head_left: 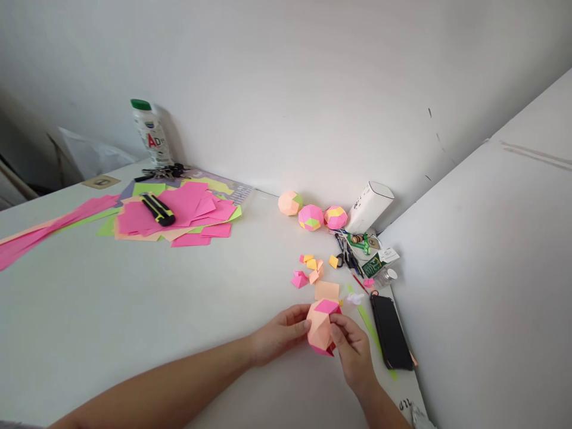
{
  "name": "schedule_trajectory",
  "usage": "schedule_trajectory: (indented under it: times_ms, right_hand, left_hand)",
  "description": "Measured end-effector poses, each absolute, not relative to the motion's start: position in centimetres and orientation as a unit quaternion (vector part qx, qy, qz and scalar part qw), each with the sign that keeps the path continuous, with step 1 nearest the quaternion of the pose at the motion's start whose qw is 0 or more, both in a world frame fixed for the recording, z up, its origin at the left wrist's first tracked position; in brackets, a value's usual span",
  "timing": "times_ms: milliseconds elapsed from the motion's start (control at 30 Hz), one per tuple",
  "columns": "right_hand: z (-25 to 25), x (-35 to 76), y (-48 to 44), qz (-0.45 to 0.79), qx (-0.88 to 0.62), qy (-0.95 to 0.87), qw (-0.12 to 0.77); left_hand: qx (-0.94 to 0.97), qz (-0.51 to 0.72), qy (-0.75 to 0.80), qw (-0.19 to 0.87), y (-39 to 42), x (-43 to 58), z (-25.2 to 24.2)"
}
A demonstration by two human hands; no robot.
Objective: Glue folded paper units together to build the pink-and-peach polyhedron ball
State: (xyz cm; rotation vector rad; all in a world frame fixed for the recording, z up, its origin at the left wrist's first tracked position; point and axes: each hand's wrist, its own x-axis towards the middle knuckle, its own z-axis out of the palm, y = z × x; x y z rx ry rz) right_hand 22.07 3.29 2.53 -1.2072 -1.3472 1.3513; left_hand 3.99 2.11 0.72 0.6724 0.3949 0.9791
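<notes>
Between my two hands is a partly built origami paper ball [320,326], peach with pink facets. My left hand [282,332] grips its left side, thumb in front and fingers behind. On the right side, my right hand [353,348] pinches the ball's edge, where some folded paper shows an opening. A peach paper square [327,291] lies just beyond the ball. Past it are small folded paper pieces [314,271] in peach, yellow and pink, with a pink folded piece [300,279] beside them.
Three finished paper balls [311,217] stand by the wall near a white box [370,207]. Scissors [343,253], pens and a small jar [385,277] crowd the right corner. A black phone [391,332] lies at the right edge. Leftward, a box cutter [157,208] rests on pink paper sheets [190,205], before a bottle [152,137].
</notes>
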Motion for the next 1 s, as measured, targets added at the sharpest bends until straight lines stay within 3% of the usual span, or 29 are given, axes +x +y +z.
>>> schedule_trajectory:
  times_ms: [300, 600, 700, 867, 1000]
  right_hand:
    - [3.2, 22.0, 3.5, 0.617, -0.417, -0.516, 0.423]
    - [4.2, 22.1, 3.3, 0.697, -0.369, -0.51, 0.344]
    - [4.3, 22.1, 3.4, 0.716, -0.352, -0.501, 0.334]
    - [4.1, 22.6, 3.7, 0.786, -0.317, -0.438, 0.298]
    - [4.0, 23.0, 3.8, 0.816, -0.295, -0.418, 0.268]
  left_hand:
    - [0.318, 0.495, 0.221, 0.777, 1.8, 3.9, 0.8]
    - [0.342, 0.465, 0.2, 0.791, 1.4, 3.5, 0.3]
    - [0.43, 0.478, 0.211, 0.736, 1.0, 3.7, 0.2]
    - [0.587, 0.519, 0.279, 0.555, 0.6, 3.6, -0.4]
    - [0.621, 0.481, 0.241, 0.57, 0.7, 3.5, -0.9]
